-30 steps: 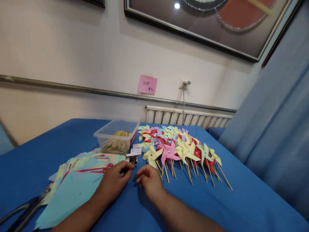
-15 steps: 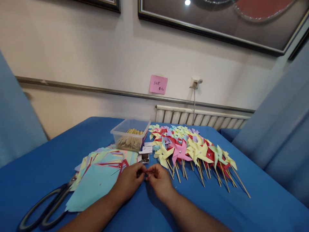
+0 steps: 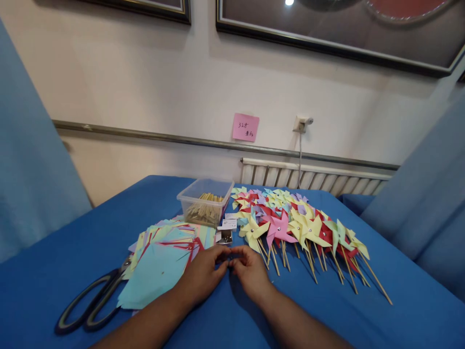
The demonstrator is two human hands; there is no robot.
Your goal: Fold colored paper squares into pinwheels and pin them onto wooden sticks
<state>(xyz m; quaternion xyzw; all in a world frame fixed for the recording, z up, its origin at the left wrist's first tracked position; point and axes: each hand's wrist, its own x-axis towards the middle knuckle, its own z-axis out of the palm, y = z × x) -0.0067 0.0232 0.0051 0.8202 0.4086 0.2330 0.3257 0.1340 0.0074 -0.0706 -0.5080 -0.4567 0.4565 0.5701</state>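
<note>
My left hand [image 3: 206, 271] and my right hand [image 3: 253, 274] meet fingertip to fingertip over the blue cloth, just in front of a small open box of metal pins [image 3: 225, 237]. Both hands are closed, thumbs and fingers pinched together. Anything between the fingertips is too small or hidden to name. Left of my left hand lies a stack of coloured paper squares [image 3: 152, 276], a light blue one on top with cuts at its corners. To the right of my right hand lie many paper pinwheels [image 3: 281, 230] on wooden sticks, in pink, yellow, red, green and purple.
Large dark-handled scissors [image 3: 92, 303] lie left of the paper stack. Behind the stack, a clear plastic box [image 3: 207, 203] holds thin wooden sticks. Small white boxes [image 3: 229, 223] stand beside it. The blue-covered table [image 3: 160, 191] reaches the wall, with a radiator [image 3: 312, 177] behind.
The whole view has shifted, so everything appears a little further right. My hands stay together, with slight changes in the finger positions. The papers and pinwheels lie as before.
</note>
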